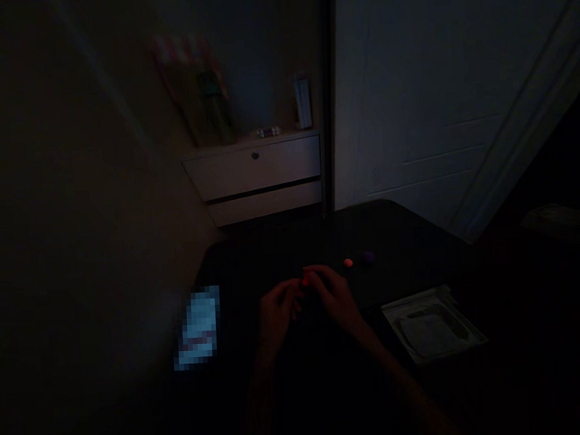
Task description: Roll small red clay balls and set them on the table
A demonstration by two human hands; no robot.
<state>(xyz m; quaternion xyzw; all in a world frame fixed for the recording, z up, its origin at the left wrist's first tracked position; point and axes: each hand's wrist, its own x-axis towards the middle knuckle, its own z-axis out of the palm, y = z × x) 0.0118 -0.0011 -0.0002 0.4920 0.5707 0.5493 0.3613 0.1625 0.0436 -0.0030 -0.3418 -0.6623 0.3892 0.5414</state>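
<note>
The scene is very dark. My left hand (277, 311) and my right hand (332, 296) meet over a dark table (406, 238), fingers curled together. Between the fingertips shows a small orange-red piece (304, 281), pinched by both hands. A little beyond the hands, a small orange lump (348, 262) and a purple lump (367, 258) lie on the table, apart from my fingers.
A clear plastic bag (432, 327) lies on the table at the right. A lit, blurred screen (199, 327) glows at the left. Behind stand a white drawer unit (254, 174) with small items on top and a white door (433, 89).
</note>
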